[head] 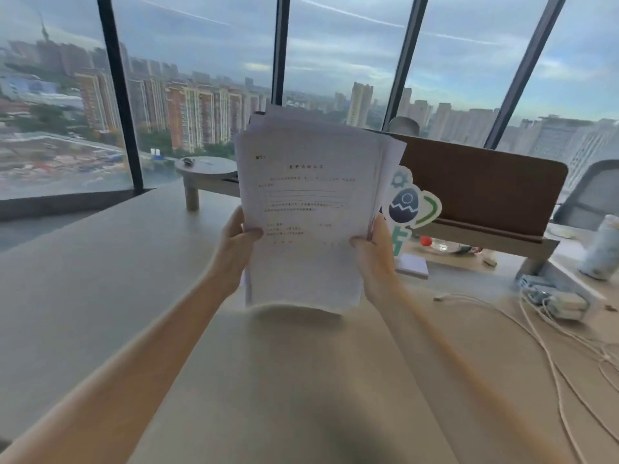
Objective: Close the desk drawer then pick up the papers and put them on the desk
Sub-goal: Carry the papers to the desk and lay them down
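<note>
A loose stack of white printed papers (311,202) stands upright above the beige desk (100,296), its lower edge just above the desktop, and I hold it with both hands. My left hand (236,249) grips the stack's left edge, thumb on the front sheet. My right hand (375,252) grips the right edge the same way. The sheets fan out unevenly at the top. The desk drawer is out of view.
A low monitor riser (204,169) stands behind the papers, and a brown divider panel (479,182) at the right. A cardboard cut-out sign (407,205), a white notepad (413,264), a canister (603,249), chargers and white cables (549,329) crowd the right side. Floor-to-ceiling windows lie beyond.
</note>
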Action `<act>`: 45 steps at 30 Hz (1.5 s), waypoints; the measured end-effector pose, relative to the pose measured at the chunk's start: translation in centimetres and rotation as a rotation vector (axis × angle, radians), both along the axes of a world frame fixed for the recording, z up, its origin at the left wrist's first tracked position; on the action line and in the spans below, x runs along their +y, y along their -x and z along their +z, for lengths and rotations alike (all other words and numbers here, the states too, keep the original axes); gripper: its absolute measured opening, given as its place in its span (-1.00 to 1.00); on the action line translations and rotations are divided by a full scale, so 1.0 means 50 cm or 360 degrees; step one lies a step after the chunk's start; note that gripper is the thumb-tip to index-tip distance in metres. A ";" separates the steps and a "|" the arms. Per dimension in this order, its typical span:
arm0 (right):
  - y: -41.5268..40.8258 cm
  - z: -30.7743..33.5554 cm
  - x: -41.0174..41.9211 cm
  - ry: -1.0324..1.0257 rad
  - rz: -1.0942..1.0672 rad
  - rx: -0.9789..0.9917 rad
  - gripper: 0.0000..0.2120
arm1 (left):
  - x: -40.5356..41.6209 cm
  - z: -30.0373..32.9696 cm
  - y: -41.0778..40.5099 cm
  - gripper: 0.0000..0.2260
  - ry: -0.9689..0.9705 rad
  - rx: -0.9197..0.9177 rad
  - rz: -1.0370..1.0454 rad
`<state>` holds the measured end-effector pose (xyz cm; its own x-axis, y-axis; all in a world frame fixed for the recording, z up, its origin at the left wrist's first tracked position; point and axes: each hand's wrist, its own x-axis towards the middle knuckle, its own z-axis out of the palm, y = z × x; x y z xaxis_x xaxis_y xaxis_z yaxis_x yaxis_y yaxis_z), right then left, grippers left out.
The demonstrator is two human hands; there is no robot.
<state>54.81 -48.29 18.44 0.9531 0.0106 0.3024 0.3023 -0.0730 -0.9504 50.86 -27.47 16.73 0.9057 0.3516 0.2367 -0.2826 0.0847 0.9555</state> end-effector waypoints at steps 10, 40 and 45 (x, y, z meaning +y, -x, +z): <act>-0.018 -0.002 0.043 -0.0173 0.0099 -0.0049 -0.56 | 0.030 0.027 0.012 -0.49 -0.0028 -0.0101 0.0046; -0.003 0.003 0.034 -0.0188 0.0210 -0.0225 -0.55 | 0.009 0.008 0.039 -0.80 -0.0076 0.0068 0.0145; -0.012 0.007 0.017 -0.0078 0.0200 -0.0311 -0.57 | 0.015 0.001 0.044 -0.87 -0.0187 0.0096 0.0107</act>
